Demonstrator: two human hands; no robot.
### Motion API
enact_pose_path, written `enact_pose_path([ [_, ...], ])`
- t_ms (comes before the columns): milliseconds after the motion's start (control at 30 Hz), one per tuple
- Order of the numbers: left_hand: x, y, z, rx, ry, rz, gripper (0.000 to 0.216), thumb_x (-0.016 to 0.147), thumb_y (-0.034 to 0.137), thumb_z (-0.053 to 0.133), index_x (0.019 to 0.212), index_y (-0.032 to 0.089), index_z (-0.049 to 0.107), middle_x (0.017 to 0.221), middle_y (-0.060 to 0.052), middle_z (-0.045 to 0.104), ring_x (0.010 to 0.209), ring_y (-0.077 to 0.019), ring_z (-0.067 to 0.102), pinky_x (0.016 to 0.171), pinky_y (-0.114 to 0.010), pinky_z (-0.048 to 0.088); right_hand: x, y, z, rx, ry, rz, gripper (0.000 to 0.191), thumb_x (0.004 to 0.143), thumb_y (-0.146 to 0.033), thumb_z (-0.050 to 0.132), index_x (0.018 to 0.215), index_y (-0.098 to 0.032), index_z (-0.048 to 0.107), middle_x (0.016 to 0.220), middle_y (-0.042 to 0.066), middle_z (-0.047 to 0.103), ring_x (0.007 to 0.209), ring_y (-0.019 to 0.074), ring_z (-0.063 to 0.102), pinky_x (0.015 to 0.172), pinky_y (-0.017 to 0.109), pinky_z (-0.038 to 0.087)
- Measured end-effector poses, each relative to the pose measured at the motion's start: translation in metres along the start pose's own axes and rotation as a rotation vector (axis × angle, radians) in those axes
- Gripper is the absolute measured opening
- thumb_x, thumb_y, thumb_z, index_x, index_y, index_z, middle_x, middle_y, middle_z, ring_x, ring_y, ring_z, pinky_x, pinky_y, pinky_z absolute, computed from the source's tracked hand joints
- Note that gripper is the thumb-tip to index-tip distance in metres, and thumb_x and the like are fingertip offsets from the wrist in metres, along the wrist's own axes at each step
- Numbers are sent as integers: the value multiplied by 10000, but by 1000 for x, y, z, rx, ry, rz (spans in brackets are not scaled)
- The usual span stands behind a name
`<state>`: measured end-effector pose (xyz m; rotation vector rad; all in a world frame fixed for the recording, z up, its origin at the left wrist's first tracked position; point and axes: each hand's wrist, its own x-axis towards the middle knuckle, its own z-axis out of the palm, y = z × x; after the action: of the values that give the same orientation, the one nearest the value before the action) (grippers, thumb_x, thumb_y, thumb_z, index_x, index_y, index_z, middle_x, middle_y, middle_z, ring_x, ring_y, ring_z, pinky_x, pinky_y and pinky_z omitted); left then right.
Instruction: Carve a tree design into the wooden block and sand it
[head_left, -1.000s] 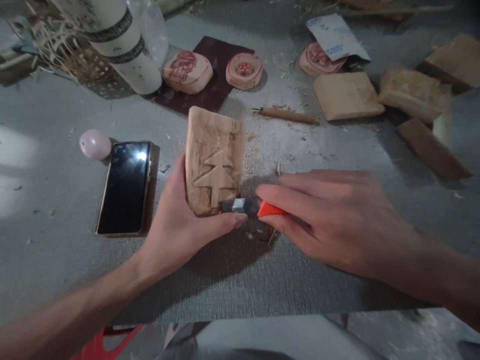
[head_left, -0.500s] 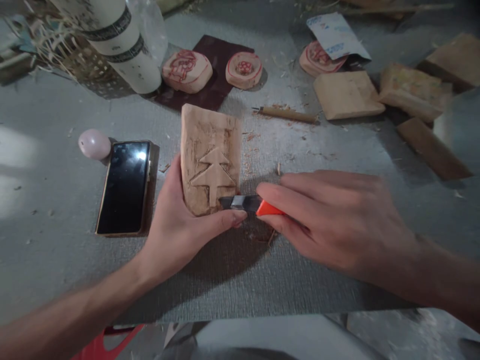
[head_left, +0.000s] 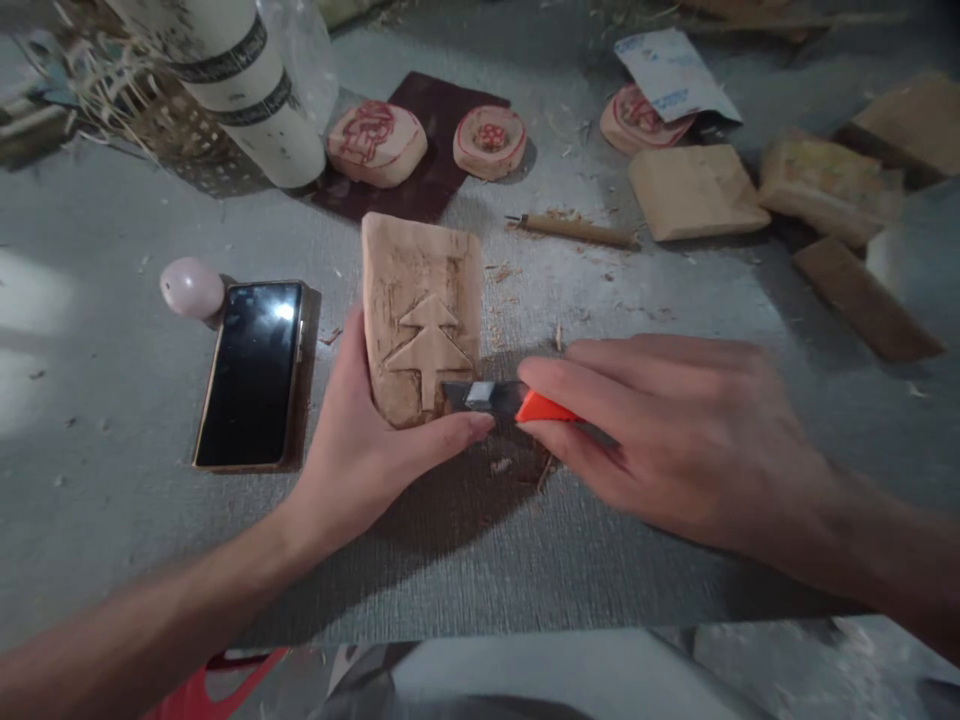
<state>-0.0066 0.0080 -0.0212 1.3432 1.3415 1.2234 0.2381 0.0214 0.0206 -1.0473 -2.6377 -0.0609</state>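
A pale wooden block (head_left: 420,270) with a raised fir-tree shape carved into its face is gripped by my left hand (head_left: 367,440). The thumb lies along its lower edge; the other fingers are mostly hidden behind it. My right hand (head_left: 660,440) is closed around the orange handle of a utility knife (head_left: 547,406). Its dark blade points left and its tip meets the block's lower right part, just beside the tree's trunk. The left thumb tip sits just below the blade.
Left of the block are a black phone (head_left: 251,375) and a pinkish egg-shaped object (head_left: 192,288). Behind it lie a thin carving tool (head_left: 577,231), two red-marked wooden pieces (head_left: 377,143) on dark sheeting, and a white cylinder (head_left: 277,130). Several wood blocks (head_left: 697,192) sit at right among shavings.
The knife blade has shifted slightly up and right on the block, with my right hand moving along. My left hand keeps its hold on the block.
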Motion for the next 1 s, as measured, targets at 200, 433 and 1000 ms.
enact_pose_path([
  [200, -1, -1, 2, -158, -71, -37, 817, 643, 180, 1058, 1300, 259, 579, 1039, 31, 794, 888, -209, 825, 753, -338, 704, 0, 5, 0, 31, -30, -6, 304, 1153, -357, 519, 989, -237, 745, 736, -32, 635, 623, 157, 549, 600, 353, 303],
  [433, -3, 8, 2, -213, -151, -115, 788, 684, 100, 1009, 1300, 253, 543, 1068, 19, 805, 916, -201, 831, 754, -299, 700, 0, 8, -1, 58, -35, -43, 313, 1157, -382, 527, 1019, -239, 769, 751, -27, 670, 640, 166, 576, 605, 357, 320],
  [1000, -6, 7, 3, -261, -79, -153, 767, 609, -8, 992, 1233, 231, 617, 1094, 14, 800, 881, -157, 783, 678, -208, 668, -1, 2, 2, 43, 6, -26, 299, 1158, -336, 537, 983, -226, 753, 725, -35, 643, 648, 158, 566, 619, 344, 370],
])
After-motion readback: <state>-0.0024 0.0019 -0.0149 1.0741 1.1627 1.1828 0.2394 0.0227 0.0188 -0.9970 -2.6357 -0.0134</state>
